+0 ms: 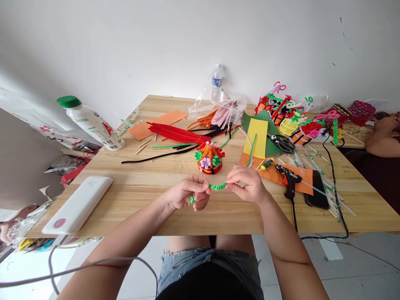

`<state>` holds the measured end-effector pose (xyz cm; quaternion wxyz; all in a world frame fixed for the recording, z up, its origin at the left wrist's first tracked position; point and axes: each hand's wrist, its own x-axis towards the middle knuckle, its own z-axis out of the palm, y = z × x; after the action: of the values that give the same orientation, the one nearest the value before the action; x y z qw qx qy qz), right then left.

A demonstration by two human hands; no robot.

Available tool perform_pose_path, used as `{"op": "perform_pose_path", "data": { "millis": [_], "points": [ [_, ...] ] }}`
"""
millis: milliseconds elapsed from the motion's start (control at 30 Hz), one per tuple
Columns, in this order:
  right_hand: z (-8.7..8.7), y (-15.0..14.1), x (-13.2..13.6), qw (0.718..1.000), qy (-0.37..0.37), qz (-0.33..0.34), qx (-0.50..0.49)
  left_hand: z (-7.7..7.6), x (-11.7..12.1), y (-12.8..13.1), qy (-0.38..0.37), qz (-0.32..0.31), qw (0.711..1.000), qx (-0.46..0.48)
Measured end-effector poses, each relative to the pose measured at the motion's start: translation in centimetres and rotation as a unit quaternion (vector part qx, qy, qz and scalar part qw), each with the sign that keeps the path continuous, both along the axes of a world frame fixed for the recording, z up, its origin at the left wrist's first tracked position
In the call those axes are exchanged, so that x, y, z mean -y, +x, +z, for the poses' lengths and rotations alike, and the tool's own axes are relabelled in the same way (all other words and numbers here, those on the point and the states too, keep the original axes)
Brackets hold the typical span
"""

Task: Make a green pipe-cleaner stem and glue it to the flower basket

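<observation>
A coiled green pipe cleaner [218, 187] stretches between my two hands above the near part of the table. My left hand [192, 191] pinches its left end, and a short green piece pokes out below those fingers. At the other end, my right hand [246, 183] grips it between thumb and fingertips. Just behind my hands stands a small basket of pipe-cleaner flowers [210, 158] in red, orange, green and lilac. Beyond that lies a bundle of red pipe cleaners [175, 132].
To the right are a hot glue gun [290, 181], a phone [317, 191], scissors [282, 143], yellow paper [256, 137] and several finished flower baskets. A white power bank [78, 204] and a tilted white bottle [93, 123] are on the left. Another person's arm [383, 135] rests far right.
</observation>
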<state>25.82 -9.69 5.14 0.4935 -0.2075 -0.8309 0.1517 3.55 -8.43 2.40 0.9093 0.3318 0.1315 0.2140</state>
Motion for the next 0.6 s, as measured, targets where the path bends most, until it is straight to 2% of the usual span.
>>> {"op": "perform_pose_path", "data": {
  "millis": [100, 233, 367, 467, 600],
  "points": [
    [0.0, 0.0, 0.0, 1.0, -0.012, -0.007, -0.014, -0.4, 0.1, -0.1, 0.019, -0.025, 0.999, 0.027],
    [-0.1, 0.0, -0.2, 1.0, -0.01, -0.024, -0.017, -0.7, 0.4, 0.1, 0.062, -0.005, 0.997, 0.048],
    [0.0, 0.0, -0.2, 0.999, -0.01, -0.033, -0.023, -0.5, 0.7, 0.5, 0.08, 0.045, 0.994, 0.06],
    [0.1, 0.0, -0.1, 0.998, -0.01, -0.052, -0.022, 0.0, 0.8, 0.7, 0.131, 0.079, 0.988, -0.001],
    [-0.1, 0.0, -0.1, 0.997, -0.011, -0.078, 0.001, 0.4, 0.7, 0.8, 0.197, 0.179, 0.963, -0.043]
  ]
}}
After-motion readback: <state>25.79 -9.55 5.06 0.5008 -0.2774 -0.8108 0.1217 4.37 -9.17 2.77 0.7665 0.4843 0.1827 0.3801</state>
